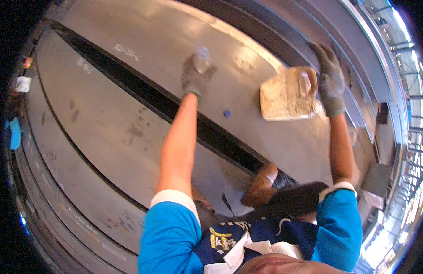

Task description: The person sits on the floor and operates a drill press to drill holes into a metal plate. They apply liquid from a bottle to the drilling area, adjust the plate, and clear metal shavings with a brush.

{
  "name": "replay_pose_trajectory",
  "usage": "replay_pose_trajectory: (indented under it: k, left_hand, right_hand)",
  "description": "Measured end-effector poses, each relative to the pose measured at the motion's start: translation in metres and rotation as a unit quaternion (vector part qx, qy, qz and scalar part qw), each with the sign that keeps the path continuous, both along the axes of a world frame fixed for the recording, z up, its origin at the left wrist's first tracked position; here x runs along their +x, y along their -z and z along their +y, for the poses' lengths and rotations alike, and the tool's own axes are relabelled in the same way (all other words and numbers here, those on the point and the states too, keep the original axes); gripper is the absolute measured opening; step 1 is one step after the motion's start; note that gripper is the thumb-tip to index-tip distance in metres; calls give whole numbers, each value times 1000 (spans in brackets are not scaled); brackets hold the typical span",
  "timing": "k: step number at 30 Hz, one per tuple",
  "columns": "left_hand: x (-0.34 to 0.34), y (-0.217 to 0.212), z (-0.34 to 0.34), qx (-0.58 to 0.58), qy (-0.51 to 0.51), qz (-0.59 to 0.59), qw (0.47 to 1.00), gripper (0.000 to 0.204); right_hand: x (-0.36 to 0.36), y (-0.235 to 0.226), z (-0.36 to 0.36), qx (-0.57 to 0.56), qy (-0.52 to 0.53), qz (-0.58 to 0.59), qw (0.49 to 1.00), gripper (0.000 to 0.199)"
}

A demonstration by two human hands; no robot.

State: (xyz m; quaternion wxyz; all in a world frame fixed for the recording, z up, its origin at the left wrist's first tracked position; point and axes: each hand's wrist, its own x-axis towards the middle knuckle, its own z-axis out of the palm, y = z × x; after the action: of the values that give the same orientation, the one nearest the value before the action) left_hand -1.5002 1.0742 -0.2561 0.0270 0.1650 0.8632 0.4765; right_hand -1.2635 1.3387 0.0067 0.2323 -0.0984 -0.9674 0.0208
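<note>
My left hand [193, 78], in a dirty grey glove, is closed around a small clear plastic bottle [203, 60] above a steel plate. My right hand [329, 75], also gloved, has its fingers stretched out beside the handle of a yellowed, stained plastic jug [284, 95]. I cannot tell whether it touches the handle. The jug's neck faces the lower right. A small blue cap [226, 113] lies on the plate between the bottle and the jug.
Long steel plates [129, 132] stretch across the view, with a dark gap [147, 89] between them. More stacked metal sections [353, 41] rise at the right. My boot [261, 182] rests near the gap. Something light blue [14, 133] hangs at the far left.
</note>
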Motion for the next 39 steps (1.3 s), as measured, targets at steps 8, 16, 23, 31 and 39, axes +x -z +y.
replay_pose_trajectory:
  k: [8, 16, 23, 31, 39]
  left_hand:
    - [9, -21, -8, -32, 62, -87, 994, 104]
    - [8, -19, -16, -68, 61, -57, 994, 101]
    - [-5, -10, -41, -89, 64, -73, 991, 102]
    - [-3, -32, -36, -106, 55, -47, 992, 107]
    - [6, -69, -65, -136, -94, 150, 975, 105]
  right_hand:
    - [60, 54, 95, -347, 56, -135, 927, 50]
    - [49, 74, 103, -291, 48, -99, 950, 52]
    - [16, 29, 46, -188, 153, -161, 957, 44]
    - [-16, 31, 21, 137, 116, -158, 971, 39]
    - [-59, 32, -31, -86, 187, -237, 949, 54]
